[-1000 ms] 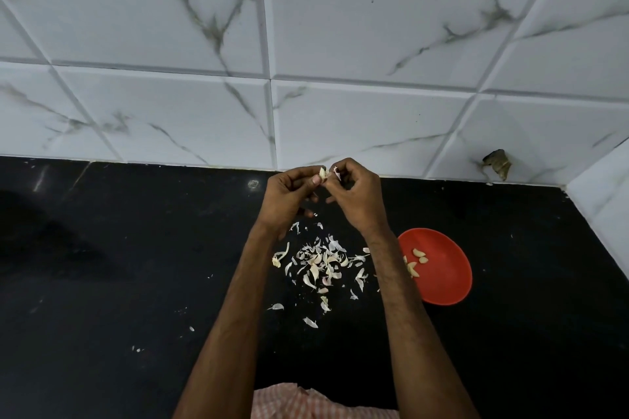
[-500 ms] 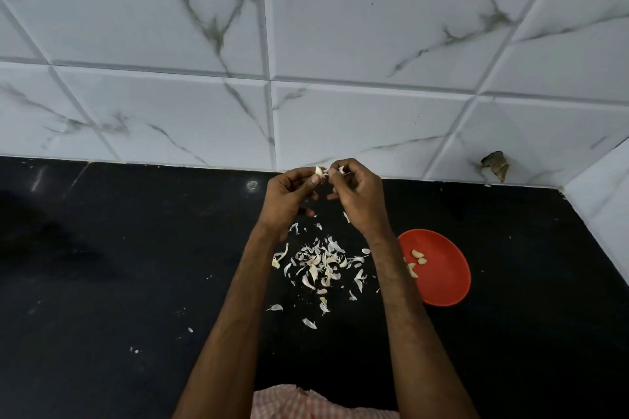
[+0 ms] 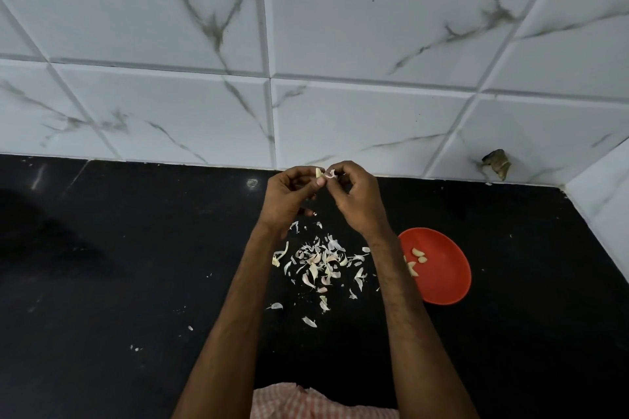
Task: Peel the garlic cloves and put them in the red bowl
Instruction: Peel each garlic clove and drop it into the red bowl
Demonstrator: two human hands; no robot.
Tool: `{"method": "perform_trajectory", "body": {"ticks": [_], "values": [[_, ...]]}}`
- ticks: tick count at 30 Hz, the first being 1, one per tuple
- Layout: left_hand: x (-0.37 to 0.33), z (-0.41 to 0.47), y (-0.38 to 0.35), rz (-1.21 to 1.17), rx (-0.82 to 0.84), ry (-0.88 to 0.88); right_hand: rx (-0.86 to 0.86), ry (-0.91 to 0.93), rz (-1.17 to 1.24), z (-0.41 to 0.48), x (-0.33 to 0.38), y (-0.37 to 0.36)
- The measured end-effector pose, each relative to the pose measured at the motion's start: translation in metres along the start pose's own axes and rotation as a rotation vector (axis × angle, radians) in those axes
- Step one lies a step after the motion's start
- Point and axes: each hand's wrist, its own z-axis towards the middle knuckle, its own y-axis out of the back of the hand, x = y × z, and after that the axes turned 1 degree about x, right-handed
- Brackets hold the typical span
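Note:
Both hands are raised above the black counter near the tiled wall. My left hand (image 3: 289, 197) pinches a pale garlic clove (image 3: 319, 172) between thumb and fingers. My right hand (image 3: 357, 194) pinches a curl of papery skin (image 3: 331, 174) at the clove's tip, fingertips almost touching the left hand's. The red bowl (image 3: 442, 269) sits on the counter to the right, partly behind my right forearm, with a few peeled cloves (image 3: 418, 255) inside.
A scatter of garlic skins (image 3: 323, 265) lies on the black counter (image 3: 136, 265) below my hands. White marble-patterned wall tiles (image 3: 204, 105) rise behind, with a side wall at the far right. A chipped hole (image 3: 497, 165) marks the wall above the bowl.
The hands have stayed in the same spot. My right fingers have worked the skin loose at the clove's tip; a scrap of skin fell toward the pile.

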Motion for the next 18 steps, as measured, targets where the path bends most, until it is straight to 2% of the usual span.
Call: {"method": "perform_trajectory", "body": {"ticks": [10,18], "values": [[0.0007,0.0007,0.0018,0.030,-0.004,-0.004,-0.028,-0.109,0.172,-0.0006,0.0065,0.0013],[0.0000,0.0006,0.0042,0.028,0.004,-0.013,-0.068,-0.122,0.174,-0.0010,0.0054,0.0015]]}}
